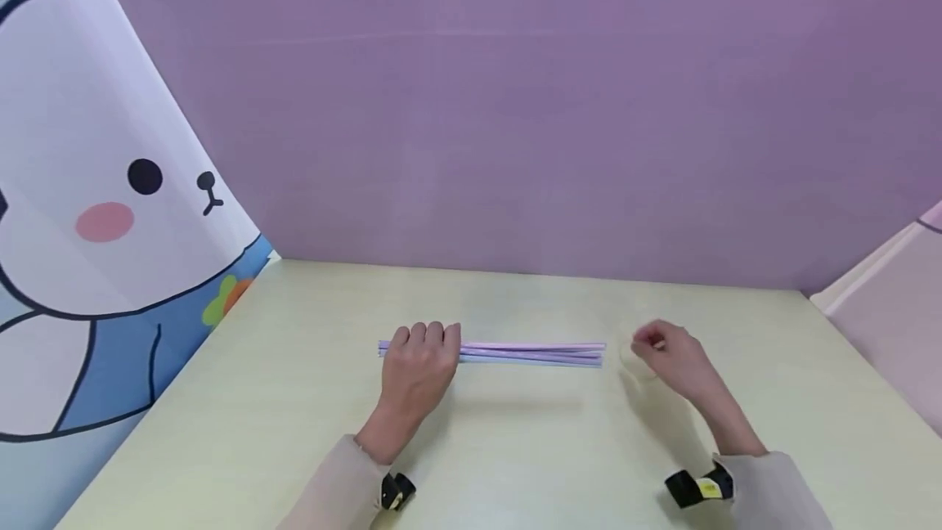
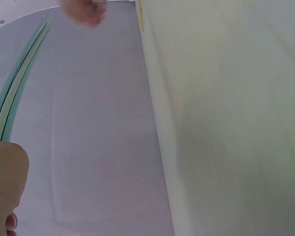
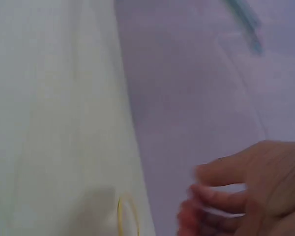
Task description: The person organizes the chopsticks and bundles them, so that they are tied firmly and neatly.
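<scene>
My left hand (image 1: 419, 375) grips a bundle of long thin straws (image 1: 531, 352) near its left end, fingers curled round it. The straws look lilac and pale blue in the head view; in the left wrist view they look greenish (image 2: 15, 91). They lie level above the table and spread slightly toward their right ends. To the right of those ends, my right hand (image 1: 679, 360) has thumb and fingertips brought together. A thin yellow loop like a rubber band (image 3: 120, 216) hangs at these fingers, faint in the head view. The exact pinch point is hidden.
A pale yellow table top (image 1: 508, 464) lies under both hands. Behind it rises a purple backdrop (image 1: 515, 129). A cartoon-printed sheet (image 1: 103, 285) stands along the left side, and a pale sheet (image 1: 890, 325) along the right.
</scene>
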The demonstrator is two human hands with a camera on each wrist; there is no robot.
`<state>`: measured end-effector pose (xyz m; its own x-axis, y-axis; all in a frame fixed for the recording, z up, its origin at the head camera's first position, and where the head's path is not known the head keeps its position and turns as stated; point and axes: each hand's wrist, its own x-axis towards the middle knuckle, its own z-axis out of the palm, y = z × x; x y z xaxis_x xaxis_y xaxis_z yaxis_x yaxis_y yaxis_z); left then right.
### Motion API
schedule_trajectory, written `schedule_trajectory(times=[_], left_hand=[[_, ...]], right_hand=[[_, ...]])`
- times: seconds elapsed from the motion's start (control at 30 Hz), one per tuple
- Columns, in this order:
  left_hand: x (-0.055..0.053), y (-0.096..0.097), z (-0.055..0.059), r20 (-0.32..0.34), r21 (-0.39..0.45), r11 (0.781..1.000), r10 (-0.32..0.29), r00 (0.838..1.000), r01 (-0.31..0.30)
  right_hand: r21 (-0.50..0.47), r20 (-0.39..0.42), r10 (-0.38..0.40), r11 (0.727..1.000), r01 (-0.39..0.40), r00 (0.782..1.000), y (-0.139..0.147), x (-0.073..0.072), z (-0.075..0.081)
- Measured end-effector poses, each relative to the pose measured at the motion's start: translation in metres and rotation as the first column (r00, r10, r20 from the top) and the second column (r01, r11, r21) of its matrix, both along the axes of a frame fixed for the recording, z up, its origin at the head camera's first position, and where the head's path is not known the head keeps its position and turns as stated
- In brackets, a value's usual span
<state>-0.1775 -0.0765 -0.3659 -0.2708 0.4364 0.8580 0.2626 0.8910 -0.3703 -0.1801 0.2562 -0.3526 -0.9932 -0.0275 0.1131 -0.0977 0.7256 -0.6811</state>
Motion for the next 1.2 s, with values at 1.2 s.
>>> schedule_trajectory(times=[1.2], left_hand=[[0.001,-0.006,-0.002,0.084,0.016,0.997,0.069,0.994,-0.071]], right_hand=[[-0.090,-0.249,0.400,0.897,-0.432,0.882,-0.051,0.036,0.040]])
